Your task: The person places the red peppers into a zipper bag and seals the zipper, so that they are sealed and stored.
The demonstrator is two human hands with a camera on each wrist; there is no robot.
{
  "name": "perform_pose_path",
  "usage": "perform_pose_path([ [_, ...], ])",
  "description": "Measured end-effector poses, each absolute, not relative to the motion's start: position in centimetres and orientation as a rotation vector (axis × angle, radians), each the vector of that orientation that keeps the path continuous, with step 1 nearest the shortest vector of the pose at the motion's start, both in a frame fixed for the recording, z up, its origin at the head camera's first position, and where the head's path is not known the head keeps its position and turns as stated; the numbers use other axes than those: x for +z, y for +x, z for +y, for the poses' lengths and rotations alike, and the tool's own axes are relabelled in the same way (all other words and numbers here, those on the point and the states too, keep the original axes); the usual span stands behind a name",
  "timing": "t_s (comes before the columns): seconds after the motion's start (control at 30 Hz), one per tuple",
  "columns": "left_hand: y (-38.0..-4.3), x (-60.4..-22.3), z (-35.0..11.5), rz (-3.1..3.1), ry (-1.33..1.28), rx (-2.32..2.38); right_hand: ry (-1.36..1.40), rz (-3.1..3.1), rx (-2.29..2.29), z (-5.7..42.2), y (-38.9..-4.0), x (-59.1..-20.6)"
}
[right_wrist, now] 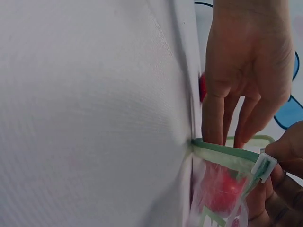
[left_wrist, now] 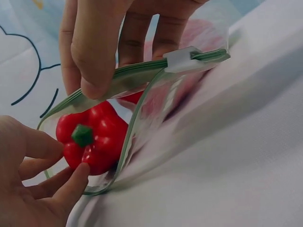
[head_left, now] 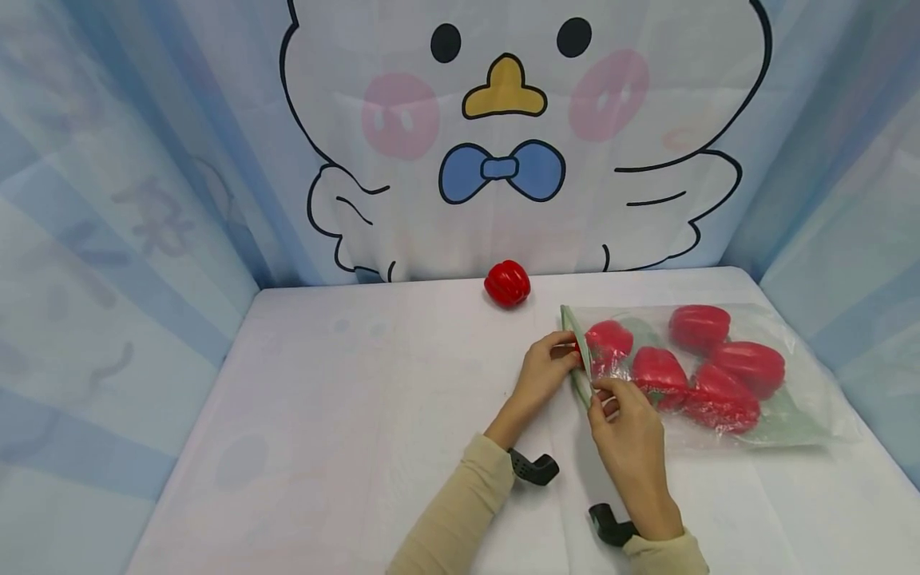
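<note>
A clear zip bag (head_left: 791, 435) with green trim lies on the right of the table, its mouth facing left and held apart. Several red bell peppers (head_left: 751, 367) fill it. My right hand (head_left: 632, 435) pinches the upper rim of the mouth, close to the white slider (right_wrist: 263, 166). At the opening, my left hand (head_left: 542, 371) reaches in with its fingertips touching a red bell pepper (left_wrist: 102, 142). That pepper sits just inside the mouth with its green stem facing out, and the left fingers (left_wrist: 75, 182) are extended against its stem end.
Another red bell pepper (head_left: 507, 283) lies at the table's back edge, left of the bag. A curtain with a cartoon bird (head_left: 503, 224) hangs behind the white table (head_left: 323, 431). More blue and white curtain (head_left: 93, 263) stands along both sides.
</note>
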State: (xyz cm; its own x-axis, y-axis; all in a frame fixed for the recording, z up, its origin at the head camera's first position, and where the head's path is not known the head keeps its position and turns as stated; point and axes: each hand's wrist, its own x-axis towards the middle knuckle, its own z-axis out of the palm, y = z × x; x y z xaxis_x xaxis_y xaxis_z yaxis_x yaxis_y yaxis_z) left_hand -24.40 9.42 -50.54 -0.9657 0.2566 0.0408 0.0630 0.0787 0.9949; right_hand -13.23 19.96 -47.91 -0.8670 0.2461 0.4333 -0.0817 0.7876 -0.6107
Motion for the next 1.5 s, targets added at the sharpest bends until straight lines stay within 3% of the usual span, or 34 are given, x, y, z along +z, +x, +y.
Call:
perform_pose_path([
  [0.53, -23.8, -51.1, 10.3, 2.188, 0.507, 1.891, -0.101, -2.452, 0.891, 19.8, -13.2, -47.8],
  [1.5, -24.8, -51.8, 11.9, 2.016, 0.545, 1.908, -0.077, -2.431, 0.867, 19.8, -13.2, -47.9],
])
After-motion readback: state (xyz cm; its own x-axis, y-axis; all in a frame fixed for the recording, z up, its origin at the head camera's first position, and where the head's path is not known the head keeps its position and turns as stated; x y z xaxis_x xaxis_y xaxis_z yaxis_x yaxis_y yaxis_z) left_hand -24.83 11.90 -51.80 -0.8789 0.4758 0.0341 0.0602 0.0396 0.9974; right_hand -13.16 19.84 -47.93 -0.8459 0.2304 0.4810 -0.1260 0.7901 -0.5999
